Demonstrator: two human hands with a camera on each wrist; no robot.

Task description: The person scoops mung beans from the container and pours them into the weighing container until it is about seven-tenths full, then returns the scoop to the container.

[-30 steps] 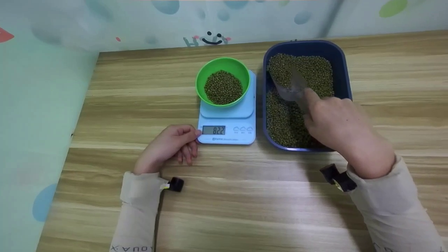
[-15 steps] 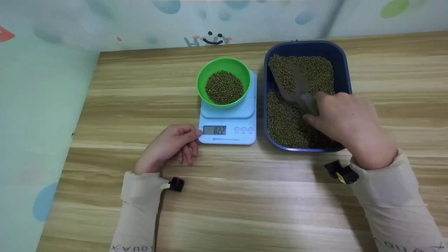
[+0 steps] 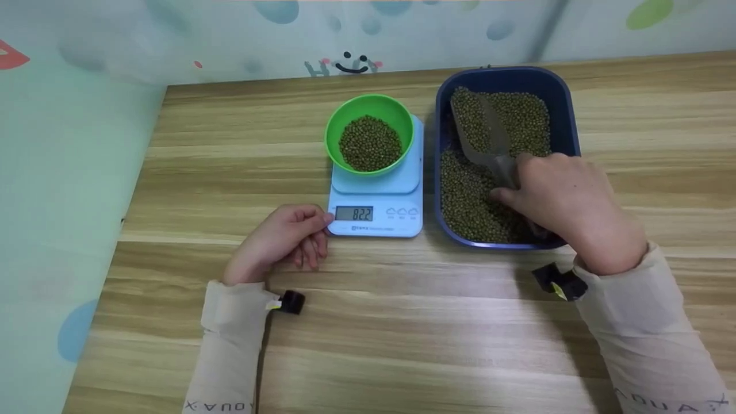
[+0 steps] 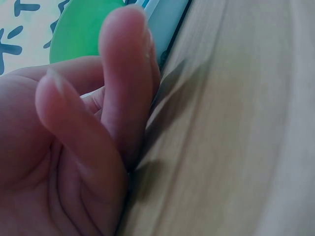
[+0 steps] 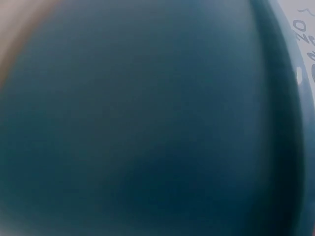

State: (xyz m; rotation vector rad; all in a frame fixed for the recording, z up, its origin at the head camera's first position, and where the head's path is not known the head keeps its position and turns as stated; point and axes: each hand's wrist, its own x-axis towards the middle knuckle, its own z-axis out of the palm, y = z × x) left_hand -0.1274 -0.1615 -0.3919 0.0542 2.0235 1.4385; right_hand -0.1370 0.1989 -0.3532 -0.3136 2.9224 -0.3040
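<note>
In the head view, my right hand (image 3: 566, 195) grips the handle of a see-through scoop (image 3: 499, 146) inside a dark blue tub (image 3: 445, 230) of small green-brown beans (image 3: 471, 198). Beans lie in the scoop's bowl, which points to the far left corner. To the left, a green bowl (image 3: 339, 152) of similar beans stands on a pale blue kitchen scale (image 3: 376, 187), whose display reads 82.2. My left hand (image 3: 282, 238) rests on the table, its thumb tip at the scale's left edge. In the left wrist view, loosely bent fingers (image 4: 125, 73) hold nothing.
The wooden table (image 3: 402, 322) runs up to a patterned wall (image 3: 402, 40) behind and another wall (image 3: 69, 172) on the left. The tub stands just right of the scale. The tub's blue wall (image 5: 147, 123), blurred, fills most of the right wrist view.
My right hand has drawn slightly right, and the scoop has shifted a little right with more of its handle showing. My left hand, the bowl and the 82.2 reading stay the same.
</note>
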